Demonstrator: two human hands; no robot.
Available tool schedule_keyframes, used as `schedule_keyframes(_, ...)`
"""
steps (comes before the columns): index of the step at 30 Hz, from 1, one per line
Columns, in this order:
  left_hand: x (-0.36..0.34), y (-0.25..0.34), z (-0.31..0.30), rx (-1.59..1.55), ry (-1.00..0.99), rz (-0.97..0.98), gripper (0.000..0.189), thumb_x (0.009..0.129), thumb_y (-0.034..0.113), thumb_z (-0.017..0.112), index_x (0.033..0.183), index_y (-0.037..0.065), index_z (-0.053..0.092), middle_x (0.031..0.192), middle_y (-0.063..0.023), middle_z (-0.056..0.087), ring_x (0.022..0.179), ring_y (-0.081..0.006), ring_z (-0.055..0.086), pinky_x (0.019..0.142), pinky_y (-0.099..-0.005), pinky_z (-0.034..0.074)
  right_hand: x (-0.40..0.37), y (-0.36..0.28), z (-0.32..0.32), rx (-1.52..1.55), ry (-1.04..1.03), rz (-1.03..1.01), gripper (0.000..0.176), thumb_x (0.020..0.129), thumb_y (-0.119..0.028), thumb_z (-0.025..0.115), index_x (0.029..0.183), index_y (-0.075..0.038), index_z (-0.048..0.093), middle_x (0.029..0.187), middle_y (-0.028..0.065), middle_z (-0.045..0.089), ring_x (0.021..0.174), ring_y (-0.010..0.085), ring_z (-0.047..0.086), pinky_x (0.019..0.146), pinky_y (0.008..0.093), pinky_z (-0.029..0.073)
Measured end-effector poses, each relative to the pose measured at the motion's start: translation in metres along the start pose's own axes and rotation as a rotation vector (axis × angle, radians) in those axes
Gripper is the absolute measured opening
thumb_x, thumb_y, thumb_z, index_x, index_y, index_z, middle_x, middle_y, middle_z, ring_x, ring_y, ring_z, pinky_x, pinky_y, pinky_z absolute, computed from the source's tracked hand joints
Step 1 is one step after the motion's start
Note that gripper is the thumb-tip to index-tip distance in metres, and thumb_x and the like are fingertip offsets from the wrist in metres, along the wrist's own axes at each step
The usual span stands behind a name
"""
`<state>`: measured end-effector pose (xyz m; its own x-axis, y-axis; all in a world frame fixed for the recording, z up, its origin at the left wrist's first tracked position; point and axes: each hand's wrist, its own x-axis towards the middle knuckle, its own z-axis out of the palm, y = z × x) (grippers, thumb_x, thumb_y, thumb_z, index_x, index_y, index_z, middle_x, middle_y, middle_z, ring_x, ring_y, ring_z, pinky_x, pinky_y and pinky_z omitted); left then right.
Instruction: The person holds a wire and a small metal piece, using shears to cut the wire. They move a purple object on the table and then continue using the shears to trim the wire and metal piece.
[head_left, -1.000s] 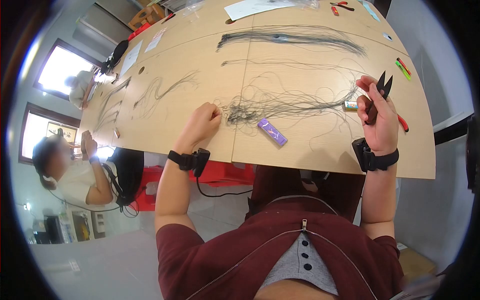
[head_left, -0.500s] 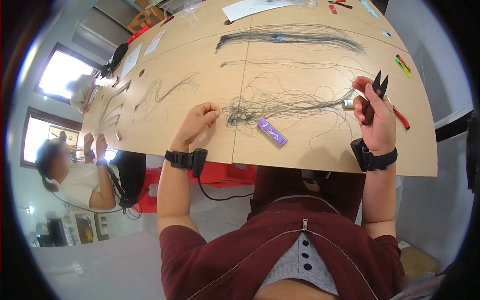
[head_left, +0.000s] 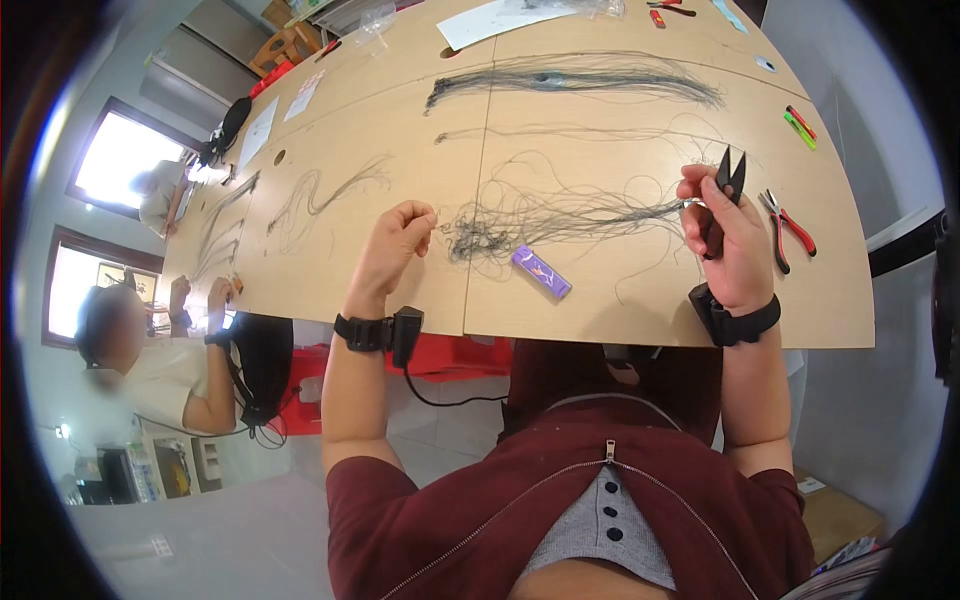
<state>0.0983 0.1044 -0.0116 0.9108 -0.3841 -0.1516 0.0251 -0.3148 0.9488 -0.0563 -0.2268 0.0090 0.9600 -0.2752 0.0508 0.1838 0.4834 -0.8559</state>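
Observation:
My left hand (head_left: 400, 245) is closed in a pinch at the left end of a loose bundle of thin dark strands (head_left: 570, 220); what its fingertips hold is too fine to make out. A tangled clump (head_left: 475, 240) of the strands lies just right of it. In my right hand (head_left: 735, 245) is a pair of black thread snips (head_left: 733, 178), blades pointing up and apart. That hand is over the bundle's right end, partly hiding it. Between the hands lies a purple oblong item (head_left: 542, 272) with a pale pattern.
Red-handled pliers (head_left: 790, 235) lie right of my right hand. Further back are another strand bundle (head_left: 570, 80), a few single strands (head_left: 580, 130), red and green tools (head_left: 801, 128) and a white sheet (head_left: 480, 25). At left, a person (head_left: 165, 370) works at the same table.
My right hand with the snips has shifted left and slightly down, uncovering more of the pliers. My left hand stays nearly in place. The person at left has moved a hand slightly.

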Motion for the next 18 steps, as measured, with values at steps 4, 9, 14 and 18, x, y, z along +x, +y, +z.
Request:
schedule_keyframes(4,-0.012,0.017,0.022,-0.067,0.064,0.193,0.007,0.085,0.01,0.052,0.084,0.003,0.054,0.066,0.0011,0.048,0.058,-0.0065,0.045,0.056,-0.0192,0.038,-0.001,0.014,0.012,-0.053,-0.076,0.143,0.023,0.088,-0.017,0.051,0.103,0.0,0.056,0.078,0.0009,0.055,0.051,0.0035,0.041,0.042,0.0159,0.028)
schedule_keyframes(9,-0.037,0.036,0.09,-0.137,0.055,0.275,0.006,0.085,0.007,0.053,0.087,0.002,0.053,0.073,-0.001,0.052,0.064,-0.0074,0.047,0.06,-0.0197,0.04,-0.009,0.036,0.05,-0.258,-0.185,0.226,0.018,0.085,-0.014,0.057,0.099,-0.003,0.058,0.065,-0.0048,0.049,0.05,0.0018,0.038,0.044,0.0164,0.03)
schedule_keyframes(14,-0.046,0.042,0.137,-0.247,0.081,0.35,0.009,0.086,0.008,0.055,0.09,0.001,0.052,0.076,-0.0016,0.053,0.068,-0.0076,0.049,0.062,-0.0197,0.041,-0.012,0.044,0.06,-0.19,-0.183,0.172,0.018,0.085,-0.013,0.057,0.098,-0.002,0.059,0.069,-0.0043,0.052,0.058,0.0018,0.043,0.05,0.0169,0.035)
schedule_keyframes(18,-0.046,0.046,0.159,-0.365,0.105,0.351,0.008,0.085,0.007,0.056,0.09,0.001,0.053,0.078,-0.0026,0.055,0.068,-0.0087,0.051,0.063,-0.0198,0.042,-0.013,0.045,0.056,-0.156,-0.127,0.13,0.016,0.084,-0.009,0.058,0.097,0.0,0.058,0.077,-0.0012,0.057,0.064,0.0023,0.045,0.054,0.0169,0.037)
